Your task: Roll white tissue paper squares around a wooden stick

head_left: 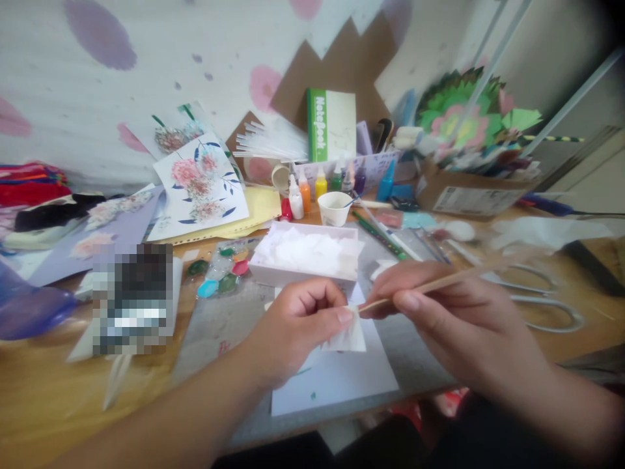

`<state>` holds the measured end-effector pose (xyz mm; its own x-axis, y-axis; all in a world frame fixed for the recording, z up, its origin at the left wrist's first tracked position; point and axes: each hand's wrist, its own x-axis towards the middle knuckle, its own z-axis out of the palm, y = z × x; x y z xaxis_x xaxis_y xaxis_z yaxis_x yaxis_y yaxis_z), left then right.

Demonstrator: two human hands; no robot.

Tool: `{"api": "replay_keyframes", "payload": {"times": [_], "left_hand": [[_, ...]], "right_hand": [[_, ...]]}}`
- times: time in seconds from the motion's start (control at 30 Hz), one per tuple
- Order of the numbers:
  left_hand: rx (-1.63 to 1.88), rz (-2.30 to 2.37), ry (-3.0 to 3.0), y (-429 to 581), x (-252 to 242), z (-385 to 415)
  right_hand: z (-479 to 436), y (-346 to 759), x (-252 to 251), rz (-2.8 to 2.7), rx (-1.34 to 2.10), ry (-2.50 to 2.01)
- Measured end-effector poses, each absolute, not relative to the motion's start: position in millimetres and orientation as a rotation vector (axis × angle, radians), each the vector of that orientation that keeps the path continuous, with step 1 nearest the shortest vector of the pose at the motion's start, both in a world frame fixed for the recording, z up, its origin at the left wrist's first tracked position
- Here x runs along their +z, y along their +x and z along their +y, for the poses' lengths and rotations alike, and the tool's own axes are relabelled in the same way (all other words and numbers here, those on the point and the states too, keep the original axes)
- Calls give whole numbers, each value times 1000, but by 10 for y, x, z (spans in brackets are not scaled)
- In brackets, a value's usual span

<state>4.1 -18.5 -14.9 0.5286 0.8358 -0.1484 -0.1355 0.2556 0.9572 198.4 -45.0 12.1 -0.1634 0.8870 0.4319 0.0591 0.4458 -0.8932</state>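
Observation:
My left hand (pixel 312 319) pinches a small white tissue (pixel 349 332) between thumb and fingers, over the middle of the work surface. In my right hand (pixel 454 312) is a slim paintbrush with a tan wooden handle (pixel 444 279), held like a pen. Its handle slants up to the right, and its tip meets the tissue beside my left fingertips; the bristles are not clear. Below both hands lies a white sheet of paper (pixel 336 384) with small green marks. Just beyond them stands a white box (pixel 303 272) filled with crumpled white tissue.
A used paint palette (pixel 227 270) lies left of the box. Behind are a paper cup (pixel 334 210), several paint bottles (pixel 321 185) and a notebook (pixel 332 124). Scissors (pixel 547 312) lie to the right. A grey mat (pixel 205 339) covers part of the wooden table.

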Motion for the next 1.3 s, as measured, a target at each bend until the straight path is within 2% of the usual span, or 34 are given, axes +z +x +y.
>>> {"api": "replay_keyframes", "payload": {"times": [0.97, 1.3], "left_hand": [[762, 688, 1101, 34, -161, -173], [770, 721, 1199, 39, -168, -161]], "right_hand": [[-464, 2017, 85, -1501, 1051, -772], [-454, 2002, 94, -1536, 968, -791]]}}
